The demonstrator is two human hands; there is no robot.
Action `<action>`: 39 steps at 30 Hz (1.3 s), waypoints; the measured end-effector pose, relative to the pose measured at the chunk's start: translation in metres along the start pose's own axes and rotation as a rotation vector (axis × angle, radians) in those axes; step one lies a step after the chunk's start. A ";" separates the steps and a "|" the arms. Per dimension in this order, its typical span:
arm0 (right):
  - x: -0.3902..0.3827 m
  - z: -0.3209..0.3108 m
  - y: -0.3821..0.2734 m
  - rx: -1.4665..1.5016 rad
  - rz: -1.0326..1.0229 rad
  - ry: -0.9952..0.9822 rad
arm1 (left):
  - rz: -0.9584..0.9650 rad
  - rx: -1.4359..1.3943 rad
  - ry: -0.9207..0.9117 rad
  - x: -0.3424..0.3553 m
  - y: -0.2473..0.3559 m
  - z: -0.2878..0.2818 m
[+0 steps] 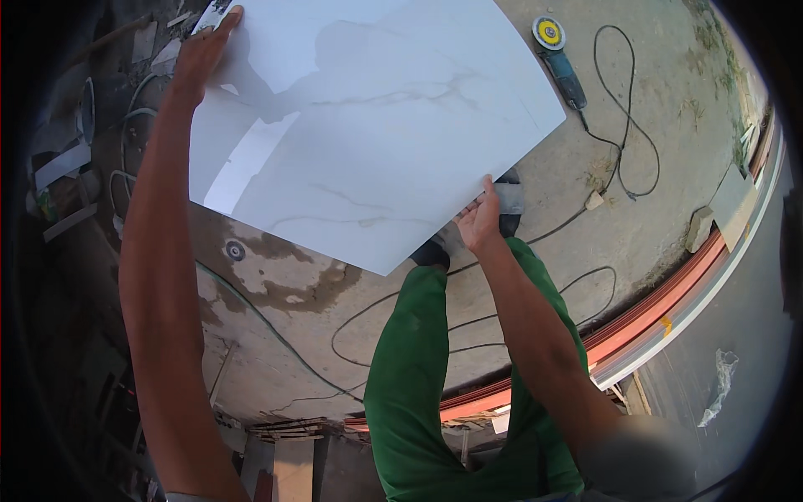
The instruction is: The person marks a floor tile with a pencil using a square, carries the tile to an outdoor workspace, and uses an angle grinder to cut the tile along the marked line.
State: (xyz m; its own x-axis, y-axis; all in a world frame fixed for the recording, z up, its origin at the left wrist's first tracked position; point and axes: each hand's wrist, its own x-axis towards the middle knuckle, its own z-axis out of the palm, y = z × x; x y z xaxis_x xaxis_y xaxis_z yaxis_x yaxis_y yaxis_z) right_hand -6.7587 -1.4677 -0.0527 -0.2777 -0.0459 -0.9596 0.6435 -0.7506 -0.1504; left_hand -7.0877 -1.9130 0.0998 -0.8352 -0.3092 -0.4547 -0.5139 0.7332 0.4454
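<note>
A large glossy white slab (376, 125) with grey veins fills the upper middle, glare along its left side. My left hand (205, 54) grips its upper left edge, fingertips at the rim. My right hand (479, 216) holds the lower right edge from below, thumb at the rim and fingers curled against it. My legs in green trousers and dark shoes stand just below the slab's lower corner, one shoe partly on or beside a small grey piece (510, 199).
An angle grinder (562, 71) with yellow disc lies right of the slab, its cord looping over the concrete floor (669, 125). A grey disc (235, 249), a green hose (251, 301) and cables lie lower down. Scraps crowd the left; long red strips (703, 263) line the lower right.
</note>
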 end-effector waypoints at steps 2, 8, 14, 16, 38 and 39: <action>0.018 -0.005 -0.002 0.030 -0.054 0.068 | -0.028 0.156 0.255 0.022 0.005 0.042; 0.065 -0.018 -0.001 0.106 -0.063 0.094 | 0.062 -0.055 -0.098 0.089 0.002 0.105; 0.091 -0.019 0.013 0.128 -0.090 0.045 | 0.102 0.095 -0.040 0.159 -0.033 0.151; 0.096 -0.020 0.008 0.124 -0.088 0.057 | 0.098 0.097 -0.069 0.173 -0.029 0.163; -0.069 -0.068 -0.048 -2.118 -0.398 -0.331 | -0.576 -0.208 -0.475 -0.420 -0.208 0.244; -0.095 -0.087 -0.068 -2.010 -0.182 -0.065 | -0.463 0.003 -0.750 -0.469 -0.195 0.246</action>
State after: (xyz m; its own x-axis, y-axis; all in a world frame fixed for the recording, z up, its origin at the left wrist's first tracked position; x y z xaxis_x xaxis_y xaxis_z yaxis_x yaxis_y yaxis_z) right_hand -6.7139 -1.3546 0.0275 -0.4090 -0.1230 -0.9042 0.3232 0.9071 -0.2696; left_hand -6.5477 -1.7614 0.0365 -0.1939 -0.0973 -0.9762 -0.7676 0.6347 0.0892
